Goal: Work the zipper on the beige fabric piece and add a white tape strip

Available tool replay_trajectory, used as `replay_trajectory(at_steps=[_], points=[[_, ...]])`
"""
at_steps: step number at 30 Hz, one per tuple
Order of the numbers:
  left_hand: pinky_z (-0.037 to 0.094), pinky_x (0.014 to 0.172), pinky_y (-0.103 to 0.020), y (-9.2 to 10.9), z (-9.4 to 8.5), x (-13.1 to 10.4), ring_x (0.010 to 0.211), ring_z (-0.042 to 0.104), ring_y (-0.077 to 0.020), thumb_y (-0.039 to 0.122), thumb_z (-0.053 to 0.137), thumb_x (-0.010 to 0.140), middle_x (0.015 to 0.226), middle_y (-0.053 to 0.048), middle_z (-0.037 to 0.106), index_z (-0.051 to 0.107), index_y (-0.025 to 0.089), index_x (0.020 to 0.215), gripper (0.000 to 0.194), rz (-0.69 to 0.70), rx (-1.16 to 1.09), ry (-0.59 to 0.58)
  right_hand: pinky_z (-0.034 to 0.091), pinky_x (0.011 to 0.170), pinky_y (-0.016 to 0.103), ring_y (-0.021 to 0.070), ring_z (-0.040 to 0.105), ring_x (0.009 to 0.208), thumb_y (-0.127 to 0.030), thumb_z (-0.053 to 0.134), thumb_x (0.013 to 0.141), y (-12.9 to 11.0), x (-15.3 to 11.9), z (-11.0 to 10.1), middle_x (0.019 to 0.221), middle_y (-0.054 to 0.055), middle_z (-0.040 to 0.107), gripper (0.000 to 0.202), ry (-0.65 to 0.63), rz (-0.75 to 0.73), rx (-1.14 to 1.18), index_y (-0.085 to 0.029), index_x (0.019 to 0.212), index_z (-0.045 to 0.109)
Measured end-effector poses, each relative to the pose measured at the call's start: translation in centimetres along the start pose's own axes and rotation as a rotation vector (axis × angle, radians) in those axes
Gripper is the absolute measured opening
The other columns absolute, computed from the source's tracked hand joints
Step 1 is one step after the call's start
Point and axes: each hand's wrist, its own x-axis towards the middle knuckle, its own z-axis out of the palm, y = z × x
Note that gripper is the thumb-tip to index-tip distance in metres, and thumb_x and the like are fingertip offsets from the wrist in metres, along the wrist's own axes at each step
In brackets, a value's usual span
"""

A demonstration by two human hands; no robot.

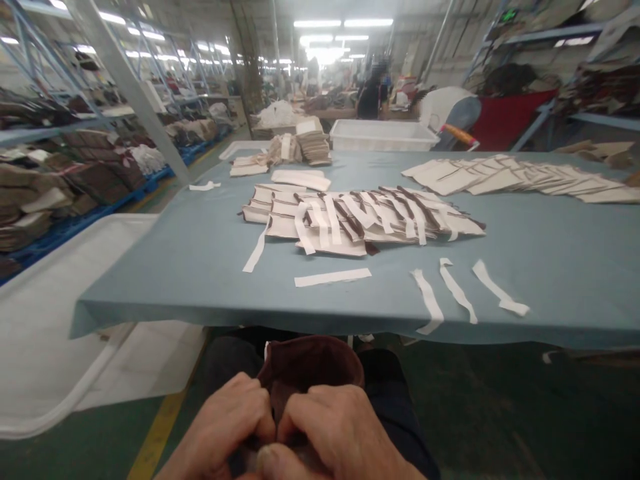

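The left hand (240, 408) and right hand (340, 423) pinch the brown fabric (320, 357) between them, over the lap (395, 383), nearer the wearer than the table (190, 287). Uneven tension could pucker it (the pinch is partly hidden). Its rounded end points tableward; its long axis I cannot tell.

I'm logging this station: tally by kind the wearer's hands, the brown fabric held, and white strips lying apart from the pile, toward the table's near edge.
Left hand and right hand: 2
Brown fabric: 1
Loose white strips: 4
Total: 7
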Motion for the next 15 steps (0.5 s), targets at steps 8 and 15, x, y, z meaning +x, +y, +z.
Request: replay_trajectory(at_steps=[8, 15], points=[[0.039, 0.066, -0.029, 0.1, 0.5, 1.1, 0.068, 0.052, -0.0161, 0.017, 0.067, 0.081, 0.070, 0.004, 0.056, 0.046, 0.023, 0.073, 0.023, 0.086, 0.088, -0.002, 0.029, 0.054, 0.024, 0.0089, 0.053, 0.057, -0.022, 0.064, 0.086, -1.5, 1.9, -2.8, 0.060, -0.004, 0.061, 0.023, -0.165, 0.156, 0.201, -0.019, 0.065, 0.057], [0.038, 0.067, -0.031, -4.7, -0.5, 3.3, 0.071, 0.046, -0.0191, 0.066, 0.018, 0.105, 0.075, 0.000, 0.050, 0.050, 0.021, 0.074, 0.063, -0.078, -0.231, -0.077, 0.029, 0.054, 0.022, 0.0076, 0.045, 0.052, -0.010, 0.054, 0.076, 0.6, 2.4, -1.8, 0.057, -0.005, 0.055, 0.014, 0.214, -0.196, 0.133, -0.018, 0.065, 0.052]])
